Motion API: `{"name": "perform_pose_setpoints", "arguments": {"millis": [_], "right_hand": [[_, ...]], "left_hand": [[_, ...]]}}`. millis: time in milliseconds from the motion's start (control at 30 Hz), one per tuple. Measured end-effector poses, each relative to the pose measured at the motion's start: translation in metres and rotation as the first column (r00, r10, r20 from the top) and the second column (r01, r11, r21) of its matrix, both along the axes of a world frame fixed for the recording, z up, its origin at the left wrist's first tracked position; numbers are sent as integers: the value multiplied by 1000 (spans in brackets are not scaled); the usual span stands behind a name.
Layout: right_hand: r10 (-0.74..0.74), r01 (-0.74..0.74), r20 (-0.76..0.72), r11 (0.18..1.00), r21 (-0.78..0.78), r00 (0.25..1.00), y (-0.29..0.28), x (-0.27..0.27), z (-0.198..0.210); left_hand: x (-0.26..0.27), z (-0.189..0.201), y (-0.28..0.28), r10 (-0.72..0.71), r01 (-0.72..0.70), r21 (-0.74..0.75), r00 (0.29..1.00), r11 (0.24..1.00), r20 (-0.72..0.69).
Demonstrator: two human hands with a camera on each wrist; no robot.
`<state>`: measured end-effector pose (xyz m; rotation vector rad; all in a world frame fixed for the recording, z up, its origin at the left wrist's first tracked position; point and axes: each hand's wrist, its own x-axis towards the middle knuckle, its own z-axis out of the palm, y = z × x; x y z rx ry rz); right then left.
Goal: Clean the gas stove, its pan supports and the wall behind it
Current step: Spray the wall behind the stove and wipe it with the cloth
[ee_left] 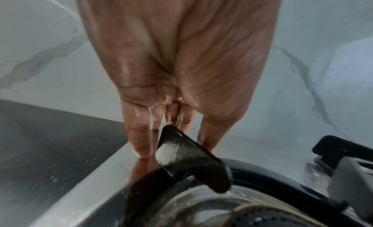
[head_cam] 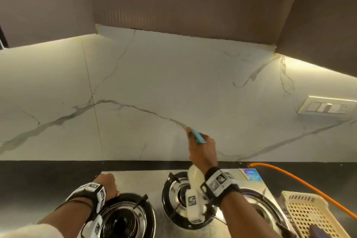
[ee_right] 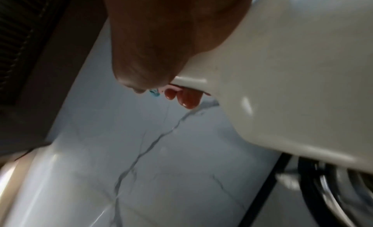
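Note:
My right hand point(head_cam: 201, 149) grips a white spray bottle point(head_cam: 195, 177) by the neck. Its blue nozzle point(head_cam: 199, 136) sits close to the white veined marble wall point(head_cam: 173, 92) behind the steel gas stove point(head_cam: 135, 177). In the right wrist view the bottle point(ee_right: 292, 86) fills the right side, with fingertips point(ee_right: 187, 98) curled round its trigger. My left hand point(head_cam: 106, 183) rests at the stove's back left corner. Its straight fingers point(ee_left: 141, 134) touch the wet steel top point(ee_left: 96, 182) beside a black pan support prong point(ee_left: 187, 157) with a white fleck on it. Black pan supports point(head_cam: 143, 199) sit on the burners.
An orange gas hose point(head_cam: 289, 176) runs along the black counter point(head_cam: 38, 179) at the right. A cream plastic basket point(head_cam: 309, 210) stands at the stove's right edge. A switch plate point(head_cam: 326, 106) is on the wall at right. The brown hood point(head_cam: 183, 6) hangs overhead.

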<state>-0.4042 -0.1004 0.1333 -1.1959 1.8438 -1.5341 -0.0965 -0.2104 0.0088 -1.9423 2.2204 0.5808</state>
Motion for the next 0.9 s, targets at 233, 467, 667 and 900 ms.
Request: {"name": "perform_pose_setpoints", "arguments": {"millis": [233,467,667,900], "right_hand": [[128,-114,-57,973,202,990,6,50,-31],[-277,245,220,956,160,936,61,-46,-22],[-169,161,198,985,61,965,125,-73,-7],[-60,80,158,989,-127,986,187,-110,0]], "left_hand": [[0,0,14,-86,91,-44,992,995,96],[-17,10,18,-18,23,-59,996,998,89],[-108,50,46,-203,189,-83,956,978,-211],[-242,93,184,-459,560,-33,642,828,-614]]}}
